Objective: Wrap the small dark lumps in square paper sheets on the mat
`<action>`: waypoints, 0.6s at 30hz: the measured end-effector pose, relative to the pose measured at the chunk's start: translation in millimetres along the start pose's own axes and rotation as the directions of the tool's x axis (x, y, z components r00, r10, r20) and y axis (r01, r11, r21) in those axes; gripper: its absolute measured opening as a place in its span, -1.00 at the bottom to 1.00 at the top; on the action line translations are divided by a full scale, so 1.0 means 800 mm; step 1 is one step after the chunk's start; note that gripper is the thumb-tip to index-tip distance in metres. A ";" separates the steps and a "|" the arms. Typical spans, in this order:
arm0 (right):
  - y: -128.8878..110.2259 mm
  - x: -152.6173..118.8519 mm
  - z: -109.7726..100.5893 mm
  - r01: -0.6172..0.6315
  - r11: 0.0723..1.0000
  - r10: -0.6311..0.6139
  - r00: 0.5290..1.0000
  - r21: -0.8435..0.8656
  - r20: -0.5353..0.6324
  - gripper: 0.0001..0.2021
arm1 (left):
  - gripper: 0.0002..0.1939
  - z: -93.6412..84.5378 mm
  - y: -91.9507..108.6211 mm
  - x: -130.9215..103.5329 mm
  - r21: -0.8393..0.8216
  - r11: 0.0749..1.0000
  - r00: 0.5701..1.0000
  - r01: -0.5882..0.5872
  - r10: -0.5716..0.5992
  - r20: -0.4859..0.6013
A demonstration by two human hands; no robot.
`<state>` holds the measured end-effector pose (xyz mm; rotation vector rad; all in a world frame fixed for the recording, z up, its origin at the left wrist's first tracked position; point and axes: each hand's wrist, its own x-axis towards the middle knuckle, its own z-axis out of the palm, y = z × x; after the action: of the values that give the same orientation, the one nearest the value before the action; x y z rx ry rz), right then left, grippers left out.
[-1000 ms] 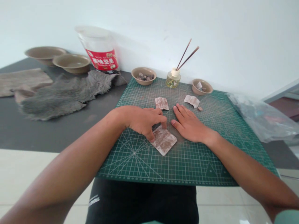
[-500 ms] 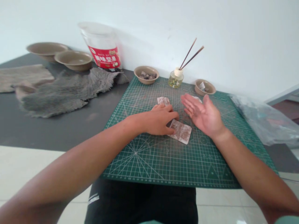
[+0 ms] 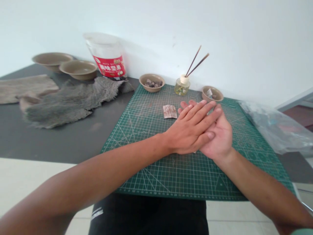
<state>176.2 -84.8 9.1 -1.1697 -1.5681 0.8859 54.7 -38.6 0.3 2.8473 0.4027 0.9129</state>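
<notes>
1. Head view, far left: our shaggy grey cloth [image 3: 70, 101] lies bunched on the dark surface [image 3: 49, 143]; a careless sweep of the left arm could drag it off its place.
2. Next, our bowl of small chunks [image 3: 151, 89] sits at the mat's back edge, so a knock could spill them over the green mat [image 3: 137, 114].
3. Our stained pale piece [image 3: 170, 111] lies flat on the mat, just beside our fingertips; it looks light and slightly curved, so a brushing finger could shift or crease it.
4. Our left hand [image 3: 190, 130] lies palm down across our upturned right hand [image 3: 220, 140], fingers extended, neither clenched. We cannot tell whether anything is between them; if something is, uneven pressure could crack it or let it slip out.
5. Behind them, our reed bottle [image 3: 181, 88] stands upright; reaching over it could catch the tall sticks and tip it, wetting the mat.
</notes>
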 end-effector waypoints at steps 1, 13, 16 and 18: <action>-0.007 0.000 0.006 -0.014 0.992 0.015 1.000 0.123 -0.011 -0.30 | -0.37 -0.001 -0.001 0.001 -0.014 0.999 0.999 0.041 -0.041 -0.016; -0.004 -0.022 0.027 0.298 0.811 -0.300 0.951 -0.503 0.079 -0.29 | -0.42 -0.004 -0.006 0.021 -0.239 0.880 0.908 0.411 -0.417 0.027; 0.004 0.000 -0.003 0.244 0.711 -0.304 0.952 -0.659 0.025 -0.34 | -0.39 -0.022 0.009 0.021 -0.162 0.935 0.949 0.315 -0.310 0.057; 0.007 0.019 -0.021 0.052 0.760 -0.252 0.943 -0.648 -0.219 -0.39 | -0.41 -0.034 0.017 0.018 -0.180 0.945 0.962 0.274 -0.270 0.047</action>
<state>192.4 -68.5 12.9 -1.5270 -1.7289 0.0246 52.8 -46.4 32.6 2.5493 0.6534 0.8178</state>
